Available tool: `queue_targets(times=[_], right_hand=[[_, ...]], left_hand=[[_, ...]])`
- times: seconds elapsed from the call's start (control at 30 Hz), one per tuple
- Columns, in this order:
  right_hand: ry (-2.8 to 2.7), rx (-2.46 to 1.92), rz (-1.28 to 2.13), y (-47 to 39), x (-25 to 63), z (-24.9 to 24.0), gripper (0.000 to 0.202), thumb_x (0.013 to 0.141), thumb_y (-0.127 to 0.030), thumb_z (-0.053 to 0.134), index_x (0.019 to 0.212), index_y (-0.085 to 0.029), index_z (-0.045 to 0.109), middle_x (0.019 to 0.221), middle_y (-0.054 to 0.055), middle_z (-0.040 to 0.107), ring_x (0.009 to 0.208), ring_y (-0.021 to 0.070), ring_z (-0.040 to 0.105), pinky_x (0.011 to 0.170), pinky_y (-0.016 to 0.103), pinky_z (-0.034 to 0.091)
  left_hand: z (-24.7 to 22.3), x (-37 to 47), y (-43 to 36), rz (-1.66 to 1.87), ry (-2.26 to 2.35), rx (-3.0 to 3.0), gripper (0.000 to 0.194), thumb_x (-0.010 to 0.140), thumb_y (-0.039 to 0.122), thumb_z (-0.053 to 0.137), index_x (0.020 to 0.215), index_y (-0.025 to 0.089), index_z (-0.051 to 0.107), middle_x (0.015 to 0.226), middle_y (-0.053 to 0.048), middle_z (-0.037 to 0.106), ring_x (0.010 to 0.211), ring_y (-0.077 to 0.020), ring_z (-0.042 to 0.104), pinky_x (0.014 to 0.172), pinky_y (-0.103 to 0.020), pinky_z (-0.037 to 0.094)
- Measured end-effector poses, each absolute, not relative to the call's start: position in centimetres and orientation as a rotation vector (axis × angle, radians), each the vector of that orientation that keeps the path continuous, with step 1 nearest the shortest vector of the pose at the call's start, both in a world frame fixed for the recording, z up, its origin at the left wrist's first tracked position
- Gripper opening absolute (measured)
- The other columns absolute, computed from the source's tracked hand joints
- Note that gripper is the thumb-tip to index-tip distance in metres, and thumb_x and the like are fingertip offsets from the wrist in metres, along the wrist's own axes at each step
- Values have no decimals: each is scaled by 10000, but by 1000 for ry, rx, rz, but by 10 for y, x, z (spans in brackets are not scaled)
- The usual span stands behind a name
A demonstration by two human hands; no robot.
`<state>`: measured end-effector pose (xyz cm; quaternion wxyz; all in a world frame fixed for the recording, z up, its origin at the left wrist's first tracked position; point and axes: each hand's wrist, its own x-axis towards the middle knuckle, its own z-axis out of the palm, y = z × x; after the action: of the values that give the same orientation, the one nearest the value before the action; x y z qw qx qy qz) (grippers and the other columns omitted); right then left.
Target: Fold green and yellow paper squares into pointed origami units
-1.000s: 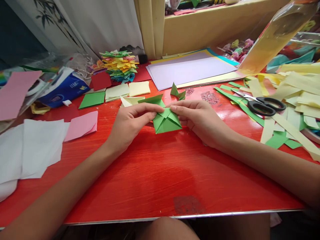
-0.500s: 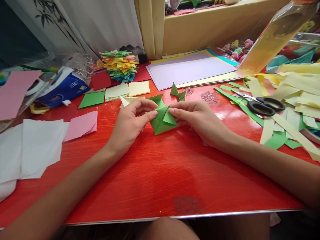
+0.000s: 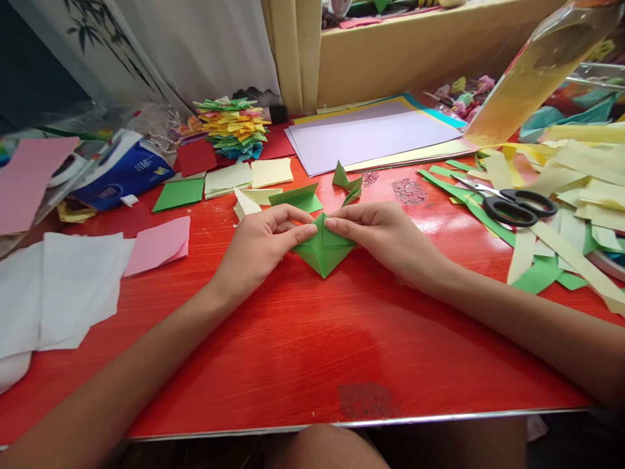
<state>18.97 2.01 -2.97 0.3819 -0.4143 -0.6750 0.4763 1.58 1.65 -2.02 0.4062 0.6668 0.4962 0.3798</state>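
Observation:
Between my hands is a folded green paper (image 3: 324, 251), diamond-shaped with creases and one corner toward me. My left hand (image 3: 271, 238) pinches its upper left edge between thumb and fingers. At the upper right edge, my right hand (image 3: 381, 231) pinches the same paper, thumb on top. The fingertips behind it are hidden. Just beyond lie a folded green piece (image 3: 297, 197), a pale cream folded piece (image 3: 247, 203) and a small pointed green folded piece (image 3: 349, 184).
Black-handled scissors (image 3: 518, 207) rest among paper strips (image 3: 586, 176) on the right. Pink squares (image 3: 159, 246) and white sheets (image 3: 81, 286) lie left. Behind are a stack of colourful folded papers (image 3: 233, 130), lilac sheets (image 3: 371, 135) and a tall bottle (image 3: 532, 78) on the red table (image 3: 273, 365).
The green paper has come slightly toward me and been turned, its folded flap now lying flatter with the corner upward. Both hands moved closer together, uncovering the green piece behind.

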Motion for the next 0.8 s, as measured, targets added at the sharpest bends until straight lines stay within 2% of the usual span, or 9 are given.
queue_targets(times=[0.27,0.47,0.6,0.8], right_hand=[[-1718,-1104,1175,21,189,-31,225,776,-379,539,714,-209,672,738,4,646,681,134,556,583,244,391],[-1824,-1038,1194,20,189,-31,242,804,-355,495,782,-184,666,781,13,644,726,151,568,612,256,417],[-1826,-1036,1190,20,189,-31,240,802,-350,495,776,-182,664,794,16,645,725,153,565,610,258,413],[-1716,-1047,1190,20,189,-30,215,794,-343,503,724,-206,652,761,6,636,712,145,552,608,255,404]], left_hand=[[-19,15,16,860,1293,1771,171,724,355,596,785,198,569,513,54,456,462,-75,390,461,-216,270],[-17,16,15,807,1230,1838,210,762,367,545,681,173,538,619,29,482,536,-78,410,492,-211,313],[-16,17,15,812,1239,1860,225,772,373,528,669,173,532,610,28,463,543,-85,397,508,-220,318],[-17,14,18,793,1182,1806,165,761,337,553,789,176,545,723,8,540,633,-94,489,549,-203,373]])
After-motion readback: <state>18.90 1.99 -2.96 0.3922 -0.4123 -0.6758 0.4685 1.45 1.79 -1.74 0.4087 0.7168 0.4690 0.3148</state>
